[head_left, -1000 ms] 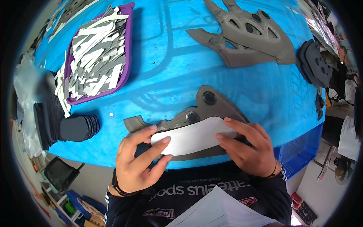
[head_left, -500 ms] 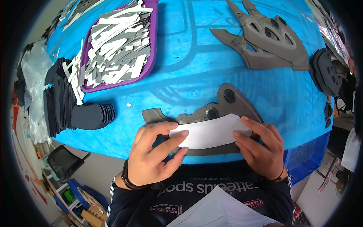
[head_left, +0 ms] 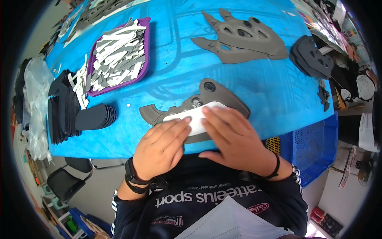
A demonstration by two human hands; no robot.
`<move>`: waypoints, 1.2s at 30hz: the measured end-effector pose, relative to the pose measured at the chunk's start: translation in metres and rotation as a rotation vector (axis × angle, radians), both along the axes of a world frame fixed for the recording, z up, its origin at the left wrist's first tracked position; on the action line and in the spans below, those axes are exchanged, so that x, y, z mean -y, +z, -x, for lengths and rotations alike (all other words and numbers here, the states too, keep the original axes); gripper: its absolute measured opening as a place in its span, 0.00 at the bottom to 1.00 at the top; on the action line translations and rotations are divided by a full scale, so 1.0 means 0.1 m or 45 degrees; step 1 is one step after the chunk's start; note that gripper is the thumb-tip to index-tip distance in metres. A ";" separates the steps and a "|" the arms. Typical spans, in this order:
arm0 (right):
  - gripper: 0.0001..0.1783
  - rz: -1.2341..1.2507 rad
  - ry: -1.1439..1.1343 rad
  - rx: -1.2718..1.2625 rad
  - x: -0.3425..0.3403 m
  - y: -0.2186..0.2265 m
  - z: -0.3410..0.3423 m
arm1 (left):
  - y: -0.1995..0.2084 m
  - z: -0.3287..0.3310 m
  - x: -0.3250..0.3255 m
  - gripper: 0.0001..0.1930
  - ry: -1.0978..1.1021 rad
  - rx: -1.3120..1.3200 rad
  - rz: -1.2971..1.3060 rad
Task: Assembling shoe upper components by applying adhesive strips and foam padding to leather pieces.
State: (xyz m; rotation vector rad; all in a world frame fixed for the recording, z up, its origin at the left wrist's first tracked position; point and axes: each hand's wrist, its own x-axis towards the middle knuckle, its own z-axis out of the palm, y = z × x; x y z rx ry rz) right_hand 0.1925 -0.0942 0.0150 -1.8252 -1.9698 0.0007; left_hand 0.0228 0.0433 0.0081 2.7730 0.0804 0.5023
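Observation:
A white curved strip (head_left: 196,124) lies on a dark grey moulded foam piece (head_left: 227,95) at the table's near edge. Round black patches (head_left: 209,86) show on the foam piece. My left hand (head_left: 161,145) rests on the strip's left part, its fingers stretched out and lying flat. Across the strip's right part, my right hand (head_left: 232,133) is laid flat, fingers extended and thumb apart. Both hands press from above without gripping, and they cover much of the strip's ends.
A purple tray (head_left: 147,59) of white and grey offcuts stands back left. Stacked black foam pads (head_left: 93,118) sit at the left. More grey foam pieces (head_left: 254,42) lie back right, near dark pads (head_left: 310,59). Below the table's right edge is a blue crate (head_left: 312,147).
My fingers have gone from holding the strip by its ends to lying flat on it. My right hand has moved inward. The view has shifted, too.

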 end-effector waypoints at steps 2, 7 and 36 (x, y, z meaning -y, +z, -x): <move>0.26 -0.044 -0.025 0.103 -0.04 -0.14 0.12 | 0.09 -0.06 0.09 0.24 0.072 -0.093 0.012; 0.23 -0.212 -0.153 0.501 -0.05 -0.29 0.25 | 0.01 -0.07 0.19 0.32 0.102 -0.085 -0.245; 0.12 -1.036 0.445 -2.542 0.46 0.46 0.27 | 0.53 0.08 0.66 0.43 0.044 1.141 1.262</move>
